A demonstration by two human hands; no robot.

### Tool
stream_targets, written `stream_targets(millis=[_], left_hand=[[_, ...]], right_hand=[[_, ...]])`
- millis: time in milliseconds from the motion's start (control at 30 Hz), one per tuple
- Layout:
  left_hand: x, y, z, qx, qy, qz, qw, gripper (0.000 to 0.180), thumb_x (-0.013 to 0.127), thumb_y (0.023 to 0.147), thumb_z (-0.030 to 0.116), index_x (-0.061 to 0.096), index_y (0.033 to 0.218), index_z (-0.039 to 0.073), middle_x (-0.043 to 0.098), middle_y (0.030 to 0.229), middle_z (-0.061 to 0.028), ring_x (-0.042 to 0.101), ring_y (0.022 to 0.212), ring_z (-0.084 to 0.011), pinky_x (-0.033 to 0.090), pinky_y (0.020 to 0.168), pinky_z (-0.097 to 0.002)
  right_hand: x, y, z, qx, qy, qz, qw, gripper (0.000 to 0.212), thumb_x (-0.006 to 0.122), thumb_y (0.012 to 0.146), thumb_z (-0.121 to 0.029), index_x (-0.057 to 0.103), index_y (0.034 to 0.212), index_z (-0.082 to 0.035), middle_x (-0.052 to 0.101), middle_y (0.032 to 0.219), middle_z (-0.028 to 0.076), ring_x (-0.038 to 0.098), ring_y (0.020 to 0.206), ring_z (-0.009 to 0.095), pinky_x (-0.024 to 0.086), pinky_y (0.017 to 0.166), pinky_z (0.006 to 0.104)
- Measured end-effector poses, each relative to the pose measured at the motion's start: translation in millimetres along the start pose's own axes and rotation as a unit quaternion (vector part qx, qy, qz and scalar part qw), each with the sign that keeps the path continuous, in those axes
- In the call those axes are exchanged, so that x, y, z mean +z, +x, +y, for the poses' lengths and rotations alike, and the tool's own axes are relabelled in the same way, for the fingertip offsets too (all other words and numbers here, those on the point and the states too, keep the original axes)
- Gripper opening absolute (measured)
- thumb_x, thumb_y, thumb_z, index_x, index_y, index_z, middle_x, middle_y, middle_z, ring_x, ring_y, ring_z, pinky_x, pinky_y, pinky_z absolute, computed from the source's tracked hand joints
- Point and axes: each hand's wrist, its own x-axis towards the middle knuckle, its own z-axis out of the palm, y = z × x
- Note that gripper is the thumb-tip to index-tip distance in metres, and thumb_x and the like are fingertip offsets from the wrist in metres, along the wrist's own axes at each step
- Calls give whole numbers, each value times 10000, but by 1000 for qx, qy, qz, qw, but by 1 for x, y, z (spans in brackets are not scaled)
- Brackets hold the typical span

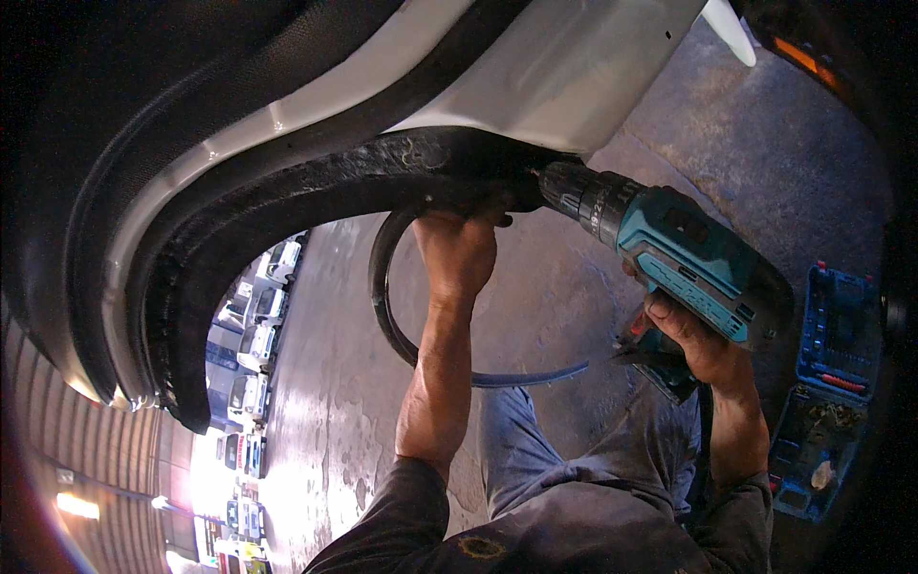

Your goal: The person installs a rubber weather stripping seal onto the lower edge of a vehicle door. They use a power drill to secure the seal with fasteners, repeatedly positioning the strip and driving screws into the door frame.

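R grip (698,340) wrapped round my teal/blk cordless drill (684,253), chuck nr the end of the blk arch trim (325,177). L grip (457,253) up at trim's lower edge; fingertips hidden, can't tell if they're closed. Open blue toolcase (807,335) on flr (545,306), my R.

You have a gap at the centre of the frame, between your left hand (457,253) and the drill (684,239), though the dark strip (380,277) loops across its lower side. Higher up, the black trim (287,191) and white panel (564,77) wall you off. At right, a lane runs between the drill and the open blue case (838,356), tightening lower down beside your right hand (696,340)
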Motion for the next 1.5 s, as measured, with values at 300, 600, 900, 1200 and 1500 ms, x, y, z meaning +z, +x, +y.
stream_targets(millis=[300,600,900,1200,1500], left_hand=[[-1,4,-16,58,37,4,998,211,638,784,-29,651,995,-31,688,897,-114,649,696,-182,560,568,-322],[4,1,-6,20,46,5,999,155,563,830,-70,659,950,-57,683,856,-119,621,690,-160,516,602,-286],[4,-2,-1,2,-1,8,1000,159,604,823,-19,660,960,-76,692,869,-151,640,718,-180,522,619,-292],[-1,-1,8,-14,61,-2,998,188,647,810,54,673,947,-74,701,835,-149,647,700,-190,514,633,-305],[-1,2,-3,14,66,4,998,170,629,786,-20,603,948,-64,677,842,-139,650,700,-217,550,614,-333]], right_hand=[[-1,-4,4,-68,-113,-38,990,281,665,889,-95,660,1168,-65,673,1178,64,653,1061,190,527,904,308],[0,0,-4,-39,-118,-49,991,334,684,874,-114,636,1204,-101,634,1240,61,623,1112,179,524,917,304],[12,-10,-13,4,-123,-45,991,728,767,782,-140,383,1389,-19,518,1324,171,563,1166,252,470,968,360],[15,-16,-12,4,-130,-44,991,609,741,812,-143,450,1334,-29,558,1276,147,590,1122,230,491,931,344],[14,-11,-6,7,-120,-36,992,493,716,841,-145,517,1280,-39,599,1229,123,617,1079,209,512,894,328]])
